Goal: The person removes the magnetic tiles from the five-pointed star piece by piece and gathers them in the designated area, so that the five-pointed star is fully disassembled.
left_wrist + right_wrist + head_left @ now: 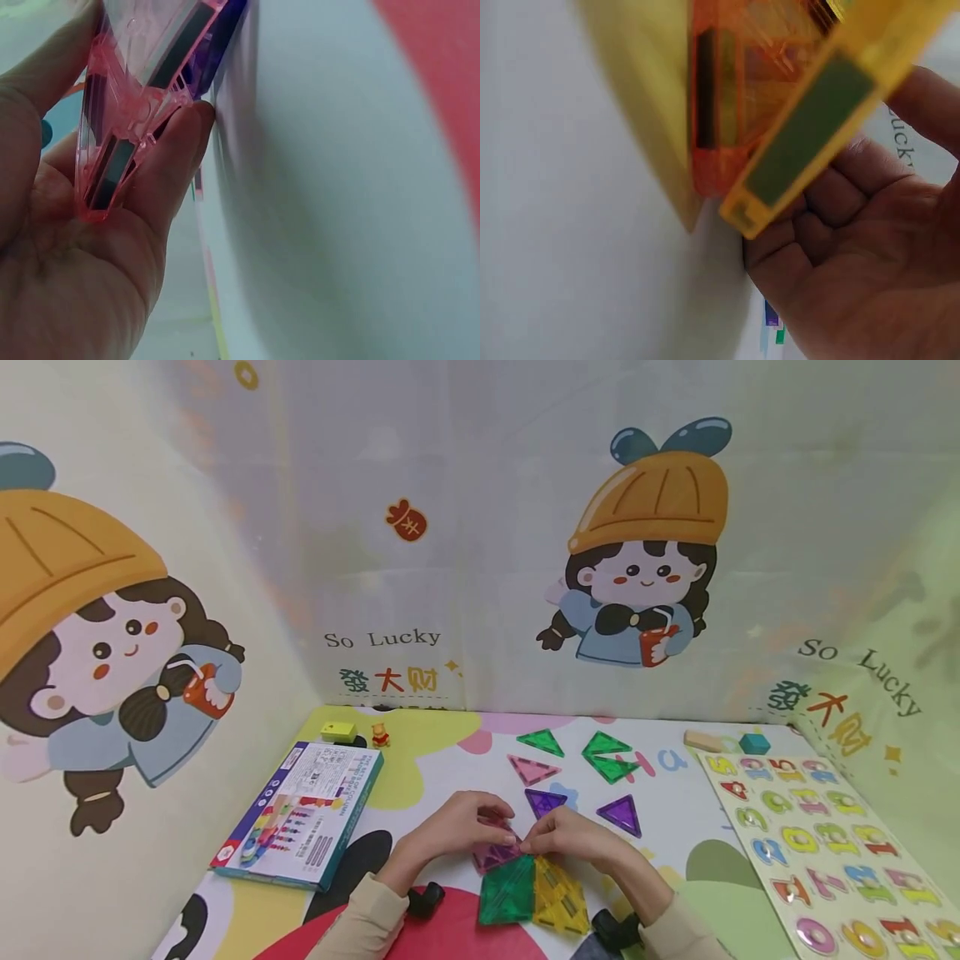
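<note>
Several translucent magnetic tiles stand joined in front of me in the head view: a pink tile (497, 857), a green tile (506, 893) and a yellow tile (561, 897). My left hand (472, 822) grips the pink part from the far left; its thumb and fingers wrap the pink tiles (112, 142) in the left wrist view. At the inner corner where the tiles meet, my right hand (572, 837) pinches the joined tiles with bent fingers. In the right wrist view, those fingers are partly hidden behind a yellow tile (810, 127), with an orange tile (720, 97) beside it.
Beyond the hands lie purple triangles (621, 816), a pink triangle (532, 768) and green triangles (542, 742). A boxed toy set (300, 814) is at left, near a yellow block (338, 732) and a small bear figure (380, 735). A number board (832, 852) occupies the right, below wooden blocks (753, 743).
</note>
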### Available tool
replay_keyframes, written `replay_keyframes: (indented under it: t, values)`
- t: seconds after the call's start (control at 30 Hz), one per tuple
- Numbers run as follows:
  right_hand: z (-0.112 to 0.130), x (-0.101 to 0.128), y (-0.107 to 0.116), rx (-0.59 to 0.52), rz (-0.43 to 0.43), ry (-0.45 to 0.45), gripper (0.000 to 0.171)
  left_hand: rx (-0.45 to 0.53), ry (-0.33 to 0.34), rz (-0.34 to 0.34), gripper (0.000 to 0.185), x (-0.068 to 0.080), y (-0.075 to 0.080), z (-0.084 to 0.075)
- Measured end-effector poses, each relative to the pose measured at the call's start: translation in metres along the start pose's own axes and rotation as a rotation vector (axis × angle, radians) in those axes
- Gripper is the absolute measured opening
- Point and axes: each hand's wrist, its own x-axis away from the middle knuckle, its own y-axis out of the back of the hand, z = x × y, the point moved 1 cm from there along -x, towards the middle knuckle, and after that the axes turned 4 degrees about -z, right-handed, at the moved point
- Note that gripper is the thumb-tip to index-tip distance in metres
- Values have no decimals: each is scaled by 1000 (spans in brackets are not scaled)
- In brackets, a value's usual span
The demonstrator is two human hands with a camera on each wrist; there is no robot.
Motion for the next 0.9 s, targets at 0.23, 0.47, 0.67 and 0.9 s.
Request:
replay_keyframes:
  t: [0.23,0.47,0.67,0.9]
  values:
    - [-3,5,-1,-135,55,-51,28,-28,-6,-10,35,1,0,0]
    - [-7,3,-7,-254,67,-59,33,-62,-45,-5,28,0,-1,0]
    - [-6,3,-9,-264,51,-62,31,-70,-51,1,20,0,-3,0]
    - [-5,2,-9,-272,49,-64,29,-58,-42,-18,18,0,1,0]
